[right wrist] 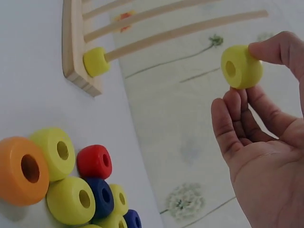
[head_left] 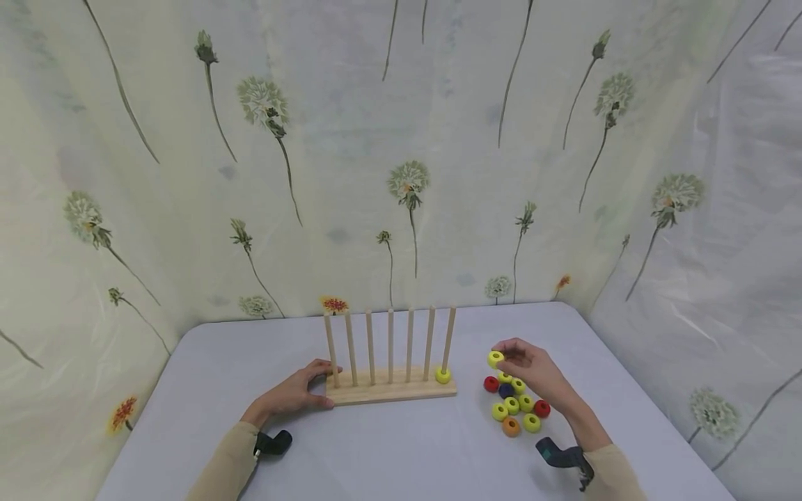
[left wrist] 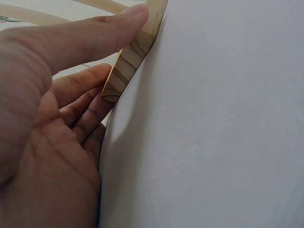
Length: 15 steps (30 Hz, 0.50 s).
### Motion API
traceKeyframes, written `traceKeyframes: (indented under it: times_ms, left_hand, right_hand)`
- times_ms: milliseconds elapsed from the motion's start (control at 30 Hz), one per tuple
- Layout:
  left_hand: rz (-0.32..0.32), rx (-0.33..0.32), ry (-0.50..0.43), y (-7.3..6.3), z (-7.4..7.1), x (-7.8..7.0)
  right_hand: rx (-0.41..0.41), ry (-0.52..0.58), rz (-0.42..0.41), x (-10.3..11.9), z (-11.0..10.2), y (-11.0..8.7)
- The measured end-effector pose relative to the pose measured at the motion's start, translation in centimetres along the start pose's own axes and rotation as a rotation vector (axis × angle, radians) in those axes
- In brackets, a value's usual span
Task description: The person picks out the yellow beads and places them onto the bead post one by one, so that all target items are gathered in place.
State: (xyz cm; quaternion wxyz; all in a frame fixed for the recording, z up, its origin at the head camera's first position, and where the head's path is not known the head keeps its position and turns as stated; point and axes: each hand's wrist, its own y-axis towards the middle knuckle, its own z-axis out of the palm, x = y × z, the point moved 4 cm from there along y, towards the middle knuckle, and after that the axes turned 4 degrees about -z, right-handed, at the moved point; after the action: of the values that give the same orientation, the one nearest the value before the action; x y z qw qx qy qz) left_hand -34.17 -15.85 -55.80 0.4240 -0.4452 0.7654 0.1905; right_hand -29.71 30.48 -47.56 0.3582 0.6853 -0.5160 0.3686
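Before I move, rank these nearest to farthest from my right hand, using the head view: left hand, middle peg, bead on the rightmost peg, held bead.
1. Held bead: pinched in your right hand.
2. Bead on the rightmost peg: left of that hand.
3. Middle peg: farther left, fourth of seven.
4. Left hand: at the board's left end.

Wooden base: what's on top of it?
Seven pegs stand on the wooden base; a yellow bead sits around the rightmost peg's foot. The bead hides the wood beneath it and that peg's lowest part.
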Motion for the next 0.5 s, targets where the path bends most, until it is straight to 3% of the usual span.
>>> traceKeyframes:
  times_ms: [500]
  left_hand:
    - [-0.007,-0.004,-0.004,0.0,0.1,0.1]
  right_hand:
    - [-0.057,0.027,-0.064,2.9,0.4,1.5]
